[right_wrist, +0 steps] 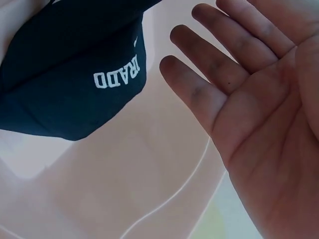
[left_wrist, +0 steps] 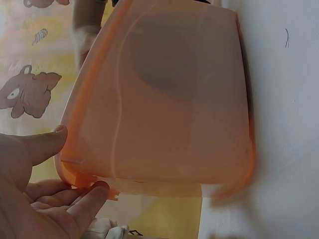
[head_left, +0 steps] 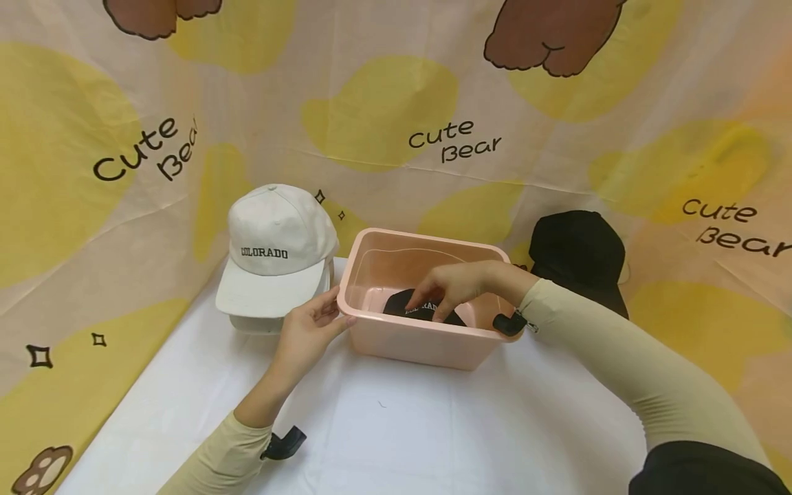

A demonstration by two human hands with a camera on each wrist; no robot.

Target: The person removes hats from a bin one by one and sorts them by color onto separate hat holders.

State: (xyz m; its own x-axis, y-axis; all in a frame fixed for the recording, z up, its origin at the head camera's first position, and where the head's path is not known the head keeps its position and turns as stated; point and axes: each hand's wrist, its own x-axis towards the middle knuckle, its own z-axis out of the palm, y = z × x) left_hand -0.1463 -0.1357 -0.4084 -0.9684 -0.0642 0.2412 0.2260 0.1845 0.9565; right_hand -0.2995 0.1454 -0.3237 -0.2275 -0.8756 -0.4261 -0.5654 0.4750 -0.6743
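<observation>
A pink bin [head_left: 427, 337] with a rounded rim stands on the white surface. A black cap [head_left: 396, 302] with white lettering lies inside it, partly hidden by the front wall and a hand. My left hand [head_left: 309, 326] grips the bin's front left corner, thumb at the front rim and fingers along the left side. Its fingertips also show against the bin [left_wrist: 184, 124] in the left wrist view. Over the cap reaches my right hand [head_left: 460, 285]. In the right wrist view the right hand's fingers [right_wrist: 214, 64] are extended and spread, apart from the black cap [right_wrist: 65, 84].
Left of the bin sits a white cap [head_left: 272, 234] lettered COLORADO, with another pale brim [head_left: 254, 324] under it. A second black cap [head_left: 578, 251] stands right of the bin. Patterned cloth [head_left: 377, 110] hangs behind and at both sides of the white surface [head_left: 396, 426].
</observation>
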